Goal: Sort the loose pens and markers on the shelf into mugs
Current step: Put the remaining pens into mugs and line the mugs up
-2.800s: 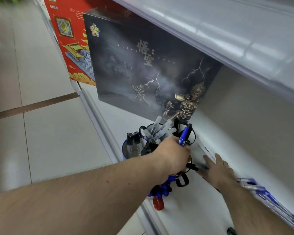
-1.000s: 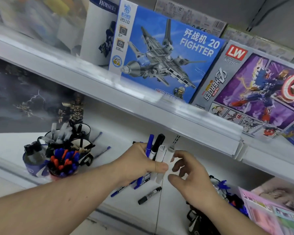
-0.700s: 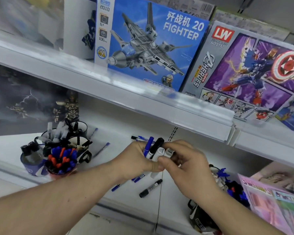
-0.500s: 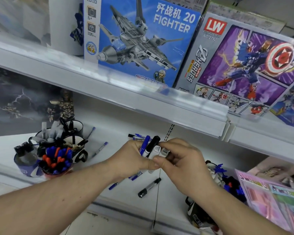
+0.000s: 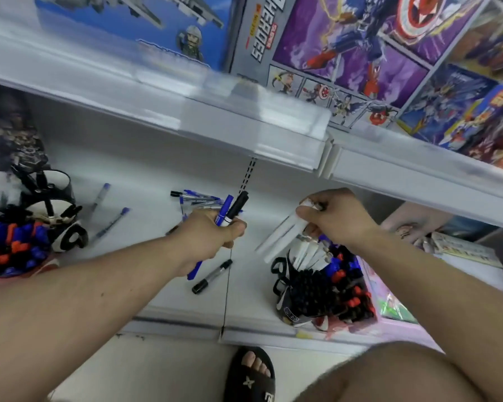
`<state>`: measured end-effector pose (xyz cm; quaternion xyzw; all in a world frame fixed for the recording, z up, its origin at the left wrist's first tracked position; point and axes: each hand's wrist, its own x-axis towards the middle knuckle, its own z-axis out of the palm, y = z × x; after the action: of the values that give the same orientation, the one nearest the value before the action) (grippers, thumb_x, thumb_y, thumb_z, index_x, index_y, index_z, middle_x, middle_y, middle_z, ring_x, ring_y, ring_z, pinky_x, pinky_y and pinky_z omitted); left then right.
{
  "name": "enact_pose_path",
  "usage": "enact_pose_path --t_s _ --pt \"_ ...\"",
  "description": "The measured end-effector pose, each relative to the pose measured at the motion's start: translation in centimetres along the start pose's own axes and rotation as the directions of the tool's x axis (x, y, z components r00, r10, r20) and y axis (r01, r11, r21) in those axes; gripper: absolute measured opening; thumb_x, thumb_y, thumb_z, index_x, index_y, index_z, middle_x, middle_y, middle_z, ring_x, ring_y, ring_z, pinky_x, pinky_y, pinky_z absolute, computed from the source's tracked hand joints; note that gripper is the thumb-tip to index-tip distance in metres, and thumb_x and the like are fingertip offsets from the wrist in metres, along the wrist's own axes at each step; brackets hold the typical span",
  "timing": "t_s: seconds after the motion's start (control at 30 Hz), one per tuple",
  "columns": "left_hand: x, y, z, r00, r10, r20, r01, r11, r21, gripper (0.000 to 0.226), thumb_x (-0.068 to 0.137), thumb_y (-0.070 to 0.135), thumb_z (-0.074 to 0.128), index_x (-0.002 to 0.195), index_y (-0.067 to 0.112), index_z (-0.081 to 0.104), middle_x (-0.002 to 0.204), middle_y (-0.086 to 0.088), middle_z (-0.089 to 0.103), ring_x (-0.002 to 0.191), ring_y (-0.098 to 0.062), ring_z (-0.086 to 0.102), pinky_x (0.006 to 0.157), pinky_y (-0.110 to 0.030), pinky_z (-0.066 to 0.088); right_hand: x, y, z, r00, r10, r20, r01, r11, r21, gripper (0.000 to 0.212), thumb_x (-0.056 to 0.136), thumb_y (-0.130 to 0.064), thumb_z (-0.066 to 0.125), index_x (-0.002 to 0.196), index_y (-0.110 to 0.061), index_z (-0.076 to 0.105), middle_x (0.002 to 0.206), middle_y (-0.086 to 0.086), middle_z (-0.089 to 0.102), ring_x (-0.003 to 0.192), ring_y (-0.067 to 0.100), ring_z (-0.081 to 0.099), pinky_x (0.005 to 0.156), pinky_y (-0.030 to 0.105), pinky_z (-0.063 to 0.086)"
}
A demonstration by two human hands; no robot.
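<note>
- Left hand (image 5: 212, 236): fingers curled tight round a blue pen (image 5: 223, 213) and a black marker (image 5: 237, 207); both tips stick up out of the fist, blue tail pokes out below the wrist.
- Right hand (image 5: 336, 217): fingers curled round two white markers (image 5: 279, 237), blurred, bodies angled down and left; held just above the right mug cluster (image 5: 317, 288).
- Right mug cluster: stands on the shelf (image 5: 145, 175) by its front edge, packed with white, black, blue and red caps. How many mugs is hard to tell.
- Loose black marker (image 5: 212, 276): flat on the shelf, left of the right mug cluster, under the left wrist.
- Loose pile of blue pens (image 5: 198, 198): further back on the shelf than the left hand, left of the right mug cluster.
- Two more blue pens (image 5: 108, 211): lying apart, well left of that cluster, beside the left mug cluster (image 5: 26, 227).
- Toy boxes (image 5: 331, 44) on the upper shelf, above the right mug cluster.
- Black sandal (image 5: 250, 375) on the floor below it.
</note>
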<state>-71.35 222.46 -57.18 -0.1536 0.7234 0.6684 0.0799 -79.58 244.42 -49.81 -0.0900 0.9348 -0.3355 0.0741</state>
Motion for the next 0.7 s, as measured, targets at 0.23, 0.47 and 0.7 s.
enact_pose_path --t_s 0.23,0.47,0.7 --pt "1.5 0.5 5.1 0.989 -0.07 0.13 0.085 0.99 -0.109 0.02 0.092 0.029 0.066 0.106 0.015 0.069 0.095 0.005 0.076 0.08 -0.011 0.068 0.059 -0.025 0.042 2.0 9.7 -2.7 0.991 -0.003 -0.134 -0.036 0.958 -0.286 0.026 0.09 -0.026 0.068 0.101 -0.003 0.072 0.078 0.015 0.071 0.074 0.027 0.068 0.071 0.032 0.052" --pt "2.8 -0.6 6.0 0.989 -0.118 0.091 0.123 0.991 -0.052 0.016 0.091 0.03 0.067 0.101 0.018 0.071 0.091 0.006 0.076 0.079 -0.011 0.067 0.057 -0.024 0.044 4.2 14.6 0.7 0.997 0.004 -0.079 -0.033 0.931 -0.363 0.006 0.093 -0.016 0.061 0.094 -0.017 0.066 0.068 -0.005 0.059 0.058 0.011 0.056 0.055 0.021 0.038" --pt "3.5 -1.1 6.1 0.988 -0.137 0.073 0.138 0.99 -0.013 0.014 0.092 0.029 0.066 0.101 0.019 0.071 0.092 0.006 0.076 0.08 -0.01 0.068 0.063 -0.025 0.046 4.6 17.4 4.6 0.999 -0.025 0.041 0.044 0.848 -0.528 0.036 0.097 -0.004 0.047 0.131 -0.009 0.055 0.112 0.02 0.066 0.101 0.037 0.063 0.08 0.036 0.048"
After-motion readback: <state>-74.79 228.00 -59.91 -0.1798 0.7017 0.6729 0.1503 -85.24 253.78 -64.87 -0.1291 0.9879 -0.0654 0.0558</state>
